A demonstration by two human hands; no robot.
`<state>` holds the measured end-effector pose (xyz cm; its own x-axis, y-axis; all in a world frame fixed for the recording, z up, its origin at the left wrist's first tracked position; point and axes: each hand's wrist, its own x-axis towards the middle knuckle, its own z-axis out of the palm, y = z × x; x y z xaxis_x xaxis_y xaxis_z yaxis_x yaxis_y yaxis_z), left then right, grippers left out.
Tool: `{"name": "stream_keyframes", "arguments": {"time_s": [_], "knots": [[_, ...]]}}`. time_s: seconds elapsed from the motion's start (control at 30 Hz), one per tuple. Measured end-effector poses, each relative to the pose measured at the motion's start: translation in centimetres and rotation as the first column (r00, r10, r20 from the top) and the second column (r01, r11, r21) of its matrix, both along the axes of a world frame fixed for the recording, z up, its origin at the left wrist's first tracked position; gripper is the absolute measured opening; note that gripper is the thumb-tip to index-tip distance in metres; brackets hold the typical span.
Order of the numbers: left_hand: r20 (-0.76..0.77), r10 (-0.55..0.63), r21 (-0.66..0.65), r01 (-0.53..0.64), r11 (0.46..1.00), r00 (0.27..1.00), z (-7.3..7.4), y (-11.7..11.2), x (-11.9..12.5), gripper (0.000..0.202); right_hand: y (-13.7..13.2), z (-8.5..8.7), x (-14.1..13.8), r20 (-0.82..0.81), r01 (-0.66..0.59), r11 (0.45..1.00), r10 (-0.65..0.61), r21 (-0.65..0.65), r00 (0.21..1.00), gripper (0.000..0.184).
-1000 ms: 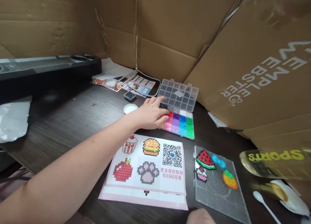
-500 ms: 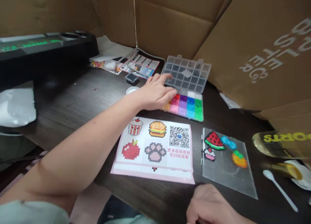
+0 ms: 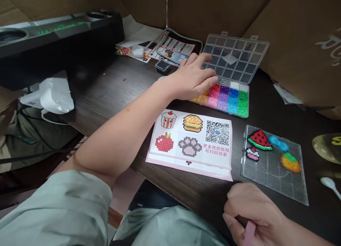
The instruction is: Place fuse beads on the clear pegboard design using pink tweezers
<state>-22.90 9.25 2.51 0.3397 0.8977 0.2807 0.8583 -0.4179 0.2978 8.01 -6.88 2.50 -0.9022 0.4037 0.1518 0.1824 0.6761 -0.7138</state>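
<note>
My left hand (image 3: 195, 77) reaches over the near left part of a clear compartment box (image 3: 246, 112) of small coloured beads. Its fingers are spread and I see nothing in them; whether the fingertips touch the box is unclear. The box's divided lid (image 3: 237, 55) is folded back behind it. My right hand (image 3: 254, 210) is closed around a flat pink strip-like tool (image 3: 249, 231), mostly hidden in the fist, near the table's front edge. Between the hands lies a pattern sheet (image 3: 191, 143) with a burger, paw and cupcake. A clear pegboard (image 3: 271, 182) carries bead figures, among them a watermelon slice (image 3: 260, 140).
At the back are a small black-filled case (image 3: 162, 66), printed leaflets (image 3: 177, 48) and a grey cable (image 3: 157, 39). A black device (image 3: 80, 39) and a white object (image 3: 55, 93) stand left. Cardboard walls (image 3: 207, 11) enclose the table; a white spoon (image 3: 330, 185) lies right.
My view has turned, so the table's things sit further right and higher in the picture. The left hand stays over the bead box. The pink tool in my right fist now shows.
</note>
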Motion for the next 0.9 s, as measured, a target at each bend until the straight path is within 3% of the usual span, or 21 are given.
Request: {"name": "stream_keyframes", "arguments": {"time_s": [0.3,0.4,0.47,0.53,0.6,0.73,0.9], "knots": [[-0.107,-0.004,0.039,0.008,0.999,0.994,0.2,0.0,0.2,0.054,0.3,0.1,0.9,0.046,-0.143,0.977,0.153,-0.161,0.987,0.031],[-0.134,-0.005,0.064,0.014,0.998,0.991,0.3,0.0,0.2,0.052,0.3,-0.3,1.7,0.050,-0.081,0.981,0.091,-0.178,0.995,0.039],[-0.131,-0.004,0.106,0.018,0.994,0.991,0.6,-0.1,0.2,0.051,0.0,-1.4,1.9,0.044,-0.046,0.982,0.055,-0.184,0.998,0.047],[-0.118,0.000,0.139,0.017,0.990,0.993,0.9,-0.4,0.1,0.049,-0.3,-3.1,1.4,-0.012,-0.117,0.974,0.117,-0.195,0.993,0.057],[-0.135,0.018,0.162,0.004,0.987,0.991,1.0,-0.5,-0.1,0.044,-0.2,-5.2,0.1,0.013,-0.122,0.985,0.124,-0.123,0.992,0.062],[-0.193,0.012,0.190,0.026,0.982,0.981,0.4,-0.3,-0.4,0.036,0.7,-8.7,-3.0,0.088,-0.048,0.999,0.047,0.014,0.995,0.044],[-0.214,-0.004,0.171,0.041,0.984,0.977,0.4,-0.6,-0.3,0.038,0.2,-10.0,-3.7,0.107,-0.015,0.999,0.012,0.030,0.994,0.037]]}}
